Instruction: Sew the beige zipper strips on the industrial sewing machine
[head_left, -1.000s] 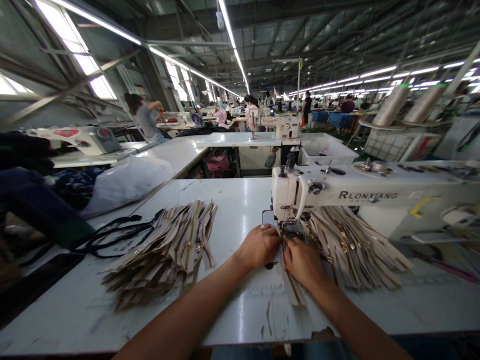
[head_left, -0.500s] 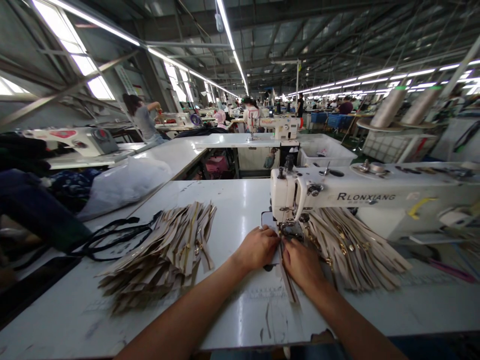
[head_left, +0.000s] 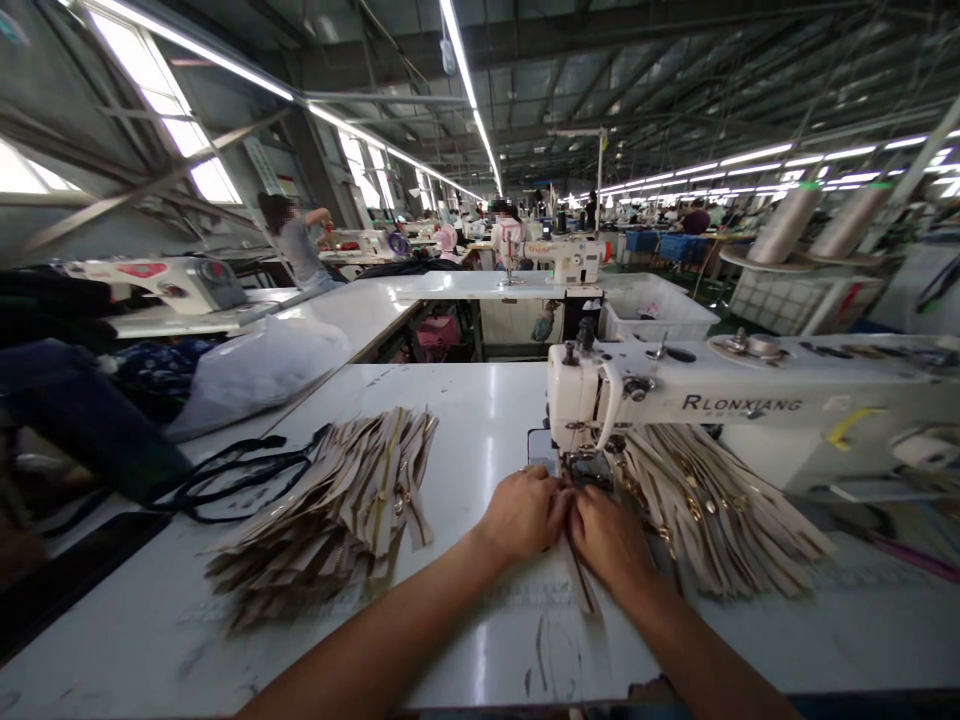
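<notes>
A beige zipper runs from under the presser foot of the white sewing machine toward the table's front edge. My left hand is closed on its left side, just in front of the needle area. Against it, my right hand pinches the same zipper from the right. The fingertips of both hands meet and hide the part of the zipper between them. Left of my hands lies a pile of beige zippers with brass teeth and pulls. Another bunch of zippers lies fanned out right of the needle, partly behind the machine arm.
Black straps trail off the left pile, near a white plastic bag. Thread cones stand at the right. Beyond the table are a second sewing machine, a white bin and a seated person.
Both hands have come slightly nearer to me along the zipper and closer together. The whole view has shifted a little, so the machine and piles appear slightly lower and farther right.
</notes>
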